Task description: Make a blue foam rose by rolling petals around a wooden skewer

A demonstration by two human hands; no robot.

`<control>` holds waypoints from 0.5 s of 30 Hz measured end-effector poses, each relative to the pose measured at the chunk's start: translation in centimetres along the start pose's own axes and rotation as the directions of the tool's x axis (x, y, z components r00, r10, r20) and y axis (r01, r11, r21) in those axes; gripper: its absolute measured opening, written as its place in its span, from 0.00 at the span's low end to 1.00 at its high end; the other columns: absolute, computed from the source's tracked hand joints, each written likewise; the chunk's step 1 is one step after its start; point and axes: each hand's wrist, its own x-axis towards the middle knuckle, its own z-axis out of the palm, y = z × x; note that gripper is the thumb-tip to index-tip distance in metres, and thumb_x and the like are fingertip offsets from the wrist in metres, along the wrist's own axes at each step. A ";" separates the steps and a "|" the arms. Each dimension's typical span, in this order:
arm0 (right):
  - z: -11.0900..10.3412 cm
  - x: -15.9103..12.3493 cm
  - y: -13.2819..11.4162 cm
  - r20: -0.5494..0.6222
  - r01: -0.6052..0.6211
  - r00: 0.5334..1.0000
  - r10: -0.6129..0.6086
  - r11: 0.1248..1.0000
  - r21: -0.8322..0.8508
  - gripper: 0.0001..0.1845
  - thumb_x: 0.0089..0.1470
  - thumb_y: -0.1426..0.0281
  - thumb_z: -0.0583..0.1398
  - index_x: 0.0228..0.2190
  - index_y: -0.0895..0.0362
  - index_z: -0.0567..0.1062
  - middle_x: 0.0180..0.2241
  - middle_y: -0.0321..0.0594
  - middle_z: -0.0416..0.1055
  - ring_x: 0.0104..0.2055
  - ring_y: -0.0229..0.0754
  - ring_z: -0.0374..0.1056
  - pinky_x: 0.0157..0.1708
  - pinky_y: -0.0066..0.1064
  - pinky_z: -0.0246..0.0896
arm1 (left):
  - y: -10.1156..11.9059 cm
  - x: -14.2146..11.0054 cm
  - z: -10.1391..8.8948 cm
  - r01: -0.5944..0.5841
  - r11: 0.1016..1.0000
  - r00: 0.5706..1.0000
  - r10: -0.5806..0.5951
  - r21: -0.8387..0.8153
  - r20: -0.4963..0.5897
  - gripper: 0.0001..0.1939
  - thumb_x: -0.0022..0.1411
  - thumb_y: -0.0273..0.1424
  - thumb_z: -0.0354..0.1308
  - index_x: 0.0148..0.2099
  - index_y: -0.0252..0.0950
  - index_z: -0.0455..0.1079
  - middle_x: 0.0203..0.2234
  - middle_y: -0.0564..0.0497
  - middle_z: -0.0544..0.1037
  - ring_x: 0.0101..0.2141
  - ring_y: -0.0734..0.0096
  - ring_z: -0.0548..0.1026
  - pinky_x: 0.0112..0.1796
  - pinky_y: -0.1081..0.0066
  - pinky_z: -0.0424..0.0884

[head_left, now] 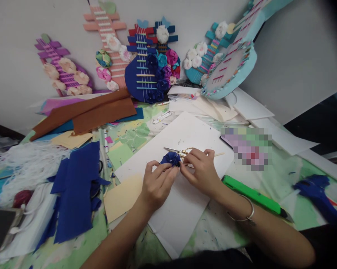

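Observation:
Between my two hands is a dark blue fabric or paper flower (170,158), held above a white sheet (185,209). My left hand (159,181) pinches its lower left edge with thumb and fingers. From the other side, the fingertips of my right hand (200,170) close on the flower's right edge. Gold-handled scissors (182,152) lie just behind the flower, their blades pointing left and their handles partly covered by my right hand. A thin wooden stick (219,154) shows beyond my right fingers.
Blue material (76,194) lies at left beside white string (25,164). A green utility knife (252,194) sits by my right forearm, with a blue glue gun (317,190) farther right. Brown sheets (104,112) and several decorated guitar-like shapes (137,78) stand or lie at the back.

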 end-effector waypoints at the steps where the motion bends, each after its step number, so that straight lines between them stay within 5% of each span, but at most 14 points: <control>1: 0.0 0.0 0.0 -0.011 0.006 1.000 -0.006 1.000 -0.003 0.10 0.55 0.69 0.55 0.23 0.58 0.68 0.26 0.36 0.68 0.31 0.38 0.61 0.38 0.37 0.41 | 0.0 0.0 0.0 0.008 1.000 1.000 -0.008 0.007 -0.002 0.12 0.58 0.20 0.56 0.46 0.33 0.66 0.30 0.48 0.81 0.36 0.64 0.78 0.38 0.62 0.63; 15: 0.1 -0.3 0.3 -0.037 0.187 0.981 -0.192 0.976 -0.114 0.09 0.56 0.67 0.55 0.28 0.59 0.70 0.30 0.40 0.69 0.34 0.42 0.60 0.38 0.39 0.39 | -0.2 0.9 0.0 0.265 0.957 0.964 -0.260 -0.119 0.050 0.11 0.58 0.21 0.55 0.43 0.36 0.64 0.29 0.49 0.76 0.31 0.69 0.71 0.34 0.67 0.67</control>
